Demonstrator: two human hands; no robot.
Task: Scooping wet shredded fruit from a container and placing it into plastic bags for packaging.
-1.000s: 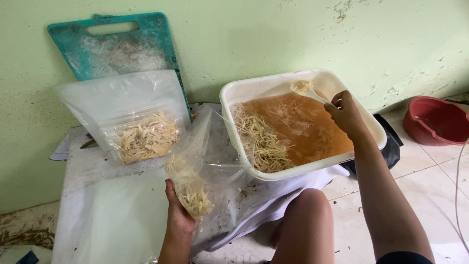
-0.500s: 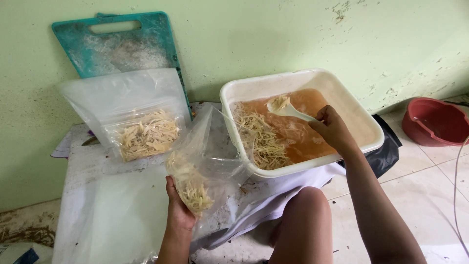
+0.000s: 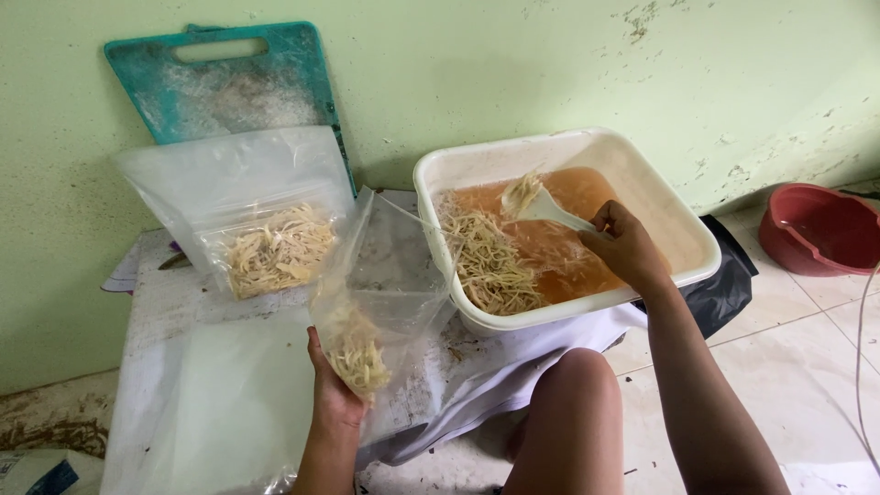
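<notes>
The step in hand looks like a transfer by spoon: shredded strands are being lifted out of the liquid toward an open bag. Right of centre, the right hand (image 3: pixel 625 246) is closed around the handle of a white plastic spoon (image 3: pixel 541 203), whose bowl sits above the orange-brown liquid (image 3: pixel 587 197) with a small heap of pale strands on it. At lower centre, the left hand (image 3: pixel 335 396) grips the bottom of a clear plastic bag (image 3: pixel 385 284), mouth tilted toward the tub, with a clump of the same pale shreds (image 3: pixel 353 348) gathered in its lower corner.

As I judge it, the next move calls for carrying the spoon level across the tub's near-left rim and into the bag's mouth, which is limp and must be kept open.

The white rectangular tub (image 3: pixel 697 252) holds the liquid, with a mound of shreds (image 3: pixel 490 266) piled on its left side. In the upper left, a second clear bag (image 3: pixel 247 197) leans against a teal cutting board (image 3: pixel 229 82) and holds its own portion of shreds. Both bags and the tub sit over a low desk (image 3: pixel 183 302) covered in white sheeting. A red basin (image 3: pixel 820 229) stands on the tiled floor at far right.
</notes>
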